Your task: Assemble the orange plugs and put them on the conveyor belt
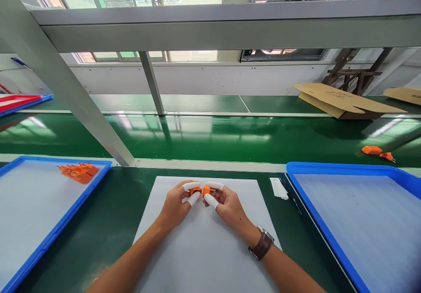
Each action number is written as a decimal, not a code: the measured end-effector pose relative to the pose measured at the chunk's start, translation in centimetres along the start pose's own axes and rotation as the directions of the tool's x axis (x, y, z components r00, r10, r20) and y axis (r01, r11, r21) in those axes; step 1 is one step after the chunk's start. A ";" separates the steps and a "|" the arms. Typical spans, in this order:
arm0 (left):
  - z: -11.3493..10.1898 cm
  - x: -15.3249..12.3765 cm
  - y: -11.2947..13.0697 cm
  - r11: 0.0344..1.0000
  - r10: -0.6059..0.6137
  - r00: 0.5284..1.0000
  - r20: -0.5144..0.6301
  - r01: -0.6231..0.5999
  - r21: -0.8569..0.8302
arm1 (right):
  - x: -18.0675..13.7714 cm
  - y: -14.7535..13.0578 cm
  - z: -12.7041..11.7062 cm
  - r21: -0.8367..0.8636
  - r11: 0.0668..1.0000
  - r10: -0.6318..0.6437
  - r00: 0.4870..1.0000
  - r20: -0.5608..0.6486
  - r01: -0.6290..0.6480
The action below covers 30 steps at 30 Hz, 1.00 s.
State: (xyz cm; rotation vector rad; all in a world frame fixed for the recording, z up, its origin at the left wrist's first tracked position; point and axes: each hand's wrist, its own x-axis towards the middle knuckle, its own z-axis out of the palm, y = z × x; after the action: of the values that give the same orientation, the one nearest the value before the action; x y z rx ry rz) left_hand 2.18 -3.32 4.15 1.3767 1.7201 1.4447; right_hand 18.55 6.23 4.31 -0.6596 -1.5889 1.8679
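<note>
The person's left hand (174, 204) is clamped on one orange part (194, 190) between capped thumb and finger; the right hand (228, 204) pinches another part (206, 191) just beside it. Both parts are over the far end of the sheet (204, 249), between the left tray (29, 214), holding orange plugs (80, 173) at far right, and the right tray (358, 214).
</note>
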 end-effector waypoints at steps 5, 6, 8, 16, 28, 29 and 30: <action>0.3 -0.2 0.2 0.996 -0.062 0.998 -0.023 0.060 -0.073 | -0.2 -0.1 0.2 -0.162 0.975 -0.155 0.988 -0.022 0.149; 0.4 -0.3 0.3 0.995 -0.070 0.997 -0.045 0.067 -0.071 | -0.3 0.0 0.3 -0.216 0.953 -0.220 0.975 -0.011 0.212; 0.7 -0.5 0.6 0.995 -0.079 0.994 -0.077 0.074 -0.069 | -0.4 0.1 0.4 -0.288 0.915 -0.290 0.957 0.017 0.283; 0.6 -0.5 0.0 0.999 0.053 0.996 0.072 -0.053 0.004 | 0.0 -0.1 0.1 -0.192 0.981 -0.061 0.985 -0.162 0.029; 1.3 -1.0 -0.5 0.909 0.245 0.969 0.017 -0.236 0.342 | -0.8 0.0 0.2 -0.470 0.857 -0.247 0.969 -0.015 0.211; 1.4 -1.0 -0.6 0.908 0.245 0.969 0.006 -0.232 0.349 | -0.9 -0.1 0.2 -0.475 0.856 -0.236 0.972 -0.008 0.204; 1.4 -1.0 -0.7 0.908 0.242 0.970 -0.005 -0.225 0.355 | -0.9 -0.1 0.2 -0.478 0.856 -0.224 0.975 -0.003 0.196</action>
State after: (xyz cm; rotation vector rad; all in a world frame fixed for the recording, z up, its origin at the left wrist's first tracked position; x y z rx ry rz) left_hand 3.52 -3.58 2.82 1.8031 1.9717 1.3425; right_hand 19.06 5.45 4.47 -0.7014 -2.0140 1.2903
